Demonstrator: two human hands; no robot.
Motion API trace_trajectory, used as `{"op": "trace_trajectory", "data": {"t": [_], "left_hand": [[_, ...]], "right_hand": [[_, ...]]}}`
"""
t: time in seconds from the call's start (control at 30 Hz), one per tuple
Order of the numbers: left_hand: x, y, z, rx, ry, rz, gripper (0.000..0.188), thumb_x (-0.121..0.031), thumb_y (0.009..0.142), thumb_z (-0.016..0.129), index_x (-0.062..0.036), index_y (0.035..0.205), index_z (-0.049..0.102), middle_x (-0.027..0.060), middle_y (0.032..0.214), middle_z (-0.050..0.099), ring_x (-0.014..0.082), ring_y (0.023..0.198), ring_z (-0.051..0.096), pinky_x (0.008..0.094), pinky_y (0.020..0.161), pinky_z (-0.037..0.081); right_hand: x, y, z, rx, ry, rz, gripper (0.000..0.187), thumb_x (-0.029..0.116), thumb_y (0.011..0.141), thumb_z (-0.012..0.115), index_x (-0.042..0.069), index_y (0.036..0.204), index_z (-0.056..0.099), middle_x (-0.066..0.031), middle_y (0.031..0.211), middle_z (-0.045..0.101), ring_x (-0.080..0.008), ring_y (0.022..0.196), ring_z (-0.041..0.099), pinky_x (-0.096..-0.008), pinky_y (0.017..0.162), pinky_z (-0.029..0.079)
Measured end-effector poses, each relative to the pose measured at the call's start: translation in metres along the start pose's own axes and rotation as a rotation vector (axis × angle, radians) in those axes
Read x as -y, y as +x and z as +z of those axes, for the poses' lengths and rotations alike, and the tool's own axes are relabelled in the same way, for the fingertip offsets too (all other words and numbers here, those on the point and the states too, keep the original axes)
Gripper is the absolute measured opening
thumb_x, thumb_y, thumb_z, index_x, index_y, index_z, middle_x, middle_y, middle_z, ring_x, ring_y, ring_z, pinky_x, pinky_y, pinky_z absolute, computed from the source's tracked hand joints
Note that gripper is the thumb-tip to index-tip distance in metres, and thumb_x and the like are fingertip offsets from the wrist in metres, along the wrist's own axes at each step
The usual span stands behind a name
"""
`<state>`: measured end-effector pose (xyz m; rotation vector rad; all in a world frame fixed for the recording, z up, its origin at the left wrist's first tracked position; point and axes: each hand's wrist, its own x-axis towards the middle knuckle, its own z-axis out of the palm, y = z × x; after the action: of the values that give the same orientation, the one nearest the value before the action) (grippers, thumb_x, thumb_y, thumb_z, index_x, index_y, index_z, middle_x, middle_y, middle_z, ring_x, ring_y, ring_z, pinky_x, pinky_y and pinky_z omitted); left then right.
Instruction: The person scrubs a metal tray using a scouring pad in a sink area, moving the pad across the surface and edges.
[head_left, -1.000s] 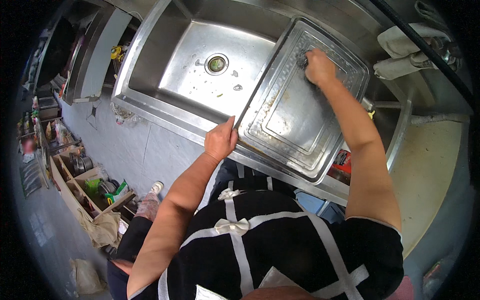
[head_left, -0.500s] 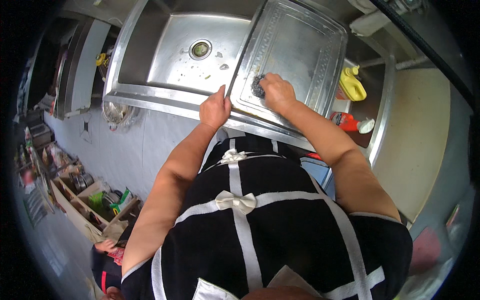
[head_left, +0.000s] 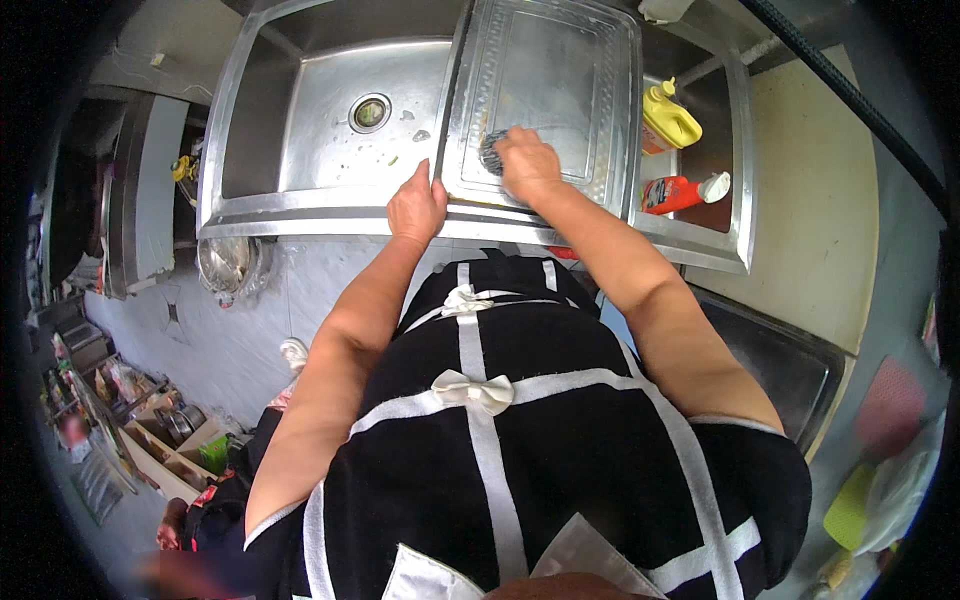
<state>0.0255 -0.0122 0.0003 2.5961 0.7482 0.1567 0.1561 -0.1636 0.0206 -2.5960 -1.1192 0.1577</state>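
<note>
A large rectangular metal tray [head_left: 545,75] lies across the right part of a stainless steel sink [head_left: 330,170]. My right hand [head_left: 530,168] is closed round a dark steel wool scrubber [head_left: 493,152], pressed to the tray's surface towards its near left part. At the tray's near left corner, my left hand [head_left: 417,205] grips the edge, with some of its fingers out of sight. Wet marks and small scraps lie round the drain [head_left: 370,113] in the left basin.
Right of the tray, a yellow bottle [head_left: 670,120] and a red bottle with a white top [head_left: 685,192] lie in the sink. A pale board [head_left: 800,200] stands further right. A black hose [head_left: 850,95] crosses the upper right. Behind me on the left is a wooden box [head_left: 160,460], near another person's arm [head_left: 172,525].
My view has turned, so the sink and tray sit straighter and further left. The scrubber stays on the tray under my right hand; my left hand keeps to the corner.
</note>
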Motion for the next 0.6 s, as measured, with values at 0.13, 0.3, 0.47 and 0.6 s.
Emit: {"op": "trace_trajectory", "data": {"t": [0.13, 0.3, 0.47, 0.6], "left_hand": [[0.000, -0.001, 0.002, -0.030, 0.035, 0.011, 0.039, -0.024, 0.083, 0.055, -0.0078, 0.118, 0.055, 0.0194, 0.082, 0.066, 0.0353, 0.074, 0.064, 0.0453, 0.069, 0.051], [0.005, -0.001, 0.006, -0.031, 0.005, 0.021, 0.040, -0.025, 0.084, 0.055, -0.0076, 0.120, 0.055, 0.0193, 0.082, 0.066, 0.0352, 0.074, 0.064, 0.0453, 0.069, 0.051], [0.001, -0.002, 0.001, -0.011, 0.002, 0.008, 0.040, -0.025, 0.084, 0.055, -0.0075, 0.119, 0.055, 0.0191, 0.082, 0.066, 0.0351, 0.075, 0.064, 0.0453, 0.069, 0.050], [0.000, 0.001, 0.002, -0.004, 0.013, 0.011, 0.040, -0.025, 0.083, 0.055, -0.0071, 0.119, 0.054, 0.0193, 0.083, 0.066, 0.0357, 0.076, 0.064, 0.0463, 0.070, 0.050]], "right_hand": [[-0.025, 0.009, -0.010, 0.039, -0.008, 0.242, 0.020, 0.004, 0.075, 0.054, 0.008, 0.091, 0.066, -0.0124, 0.109, 0.056, -0.0297, 0.107, 0.052, -0.0415, 0.088, 0.046], [-0.081, -0.019, -0.031, 0.013, -0.098, 0.206, 0.025, 0.004, 0.076, 0.054, 0.010, 0.097, 0.066, -0.0113, 0.110, 0.056, -0.0289, 0.108, 0.052, -0.0406, 0.090, 0.046], [-0.057, -0.061, -0.033, 0.096, -0.027, 0.039, 0.027, 0.003, 0.074, 0.055, 0.012, 0.097, 0.067, -0.0100, 0.105, 0.056, -0.0281, 0.106, 0.052, -0.0398, 0.089, 0.046], [0.010, -0.019, 0.007, 0.042, 0.105, -0.096, 0.029, 0.003, 0.073, 0.057, 0.013, 0.099, 0.066, -0.0075, 0.102, 0.056, -0.0269, 0.106, 0.051, -0.0397, 0.087, 0.046]]}}
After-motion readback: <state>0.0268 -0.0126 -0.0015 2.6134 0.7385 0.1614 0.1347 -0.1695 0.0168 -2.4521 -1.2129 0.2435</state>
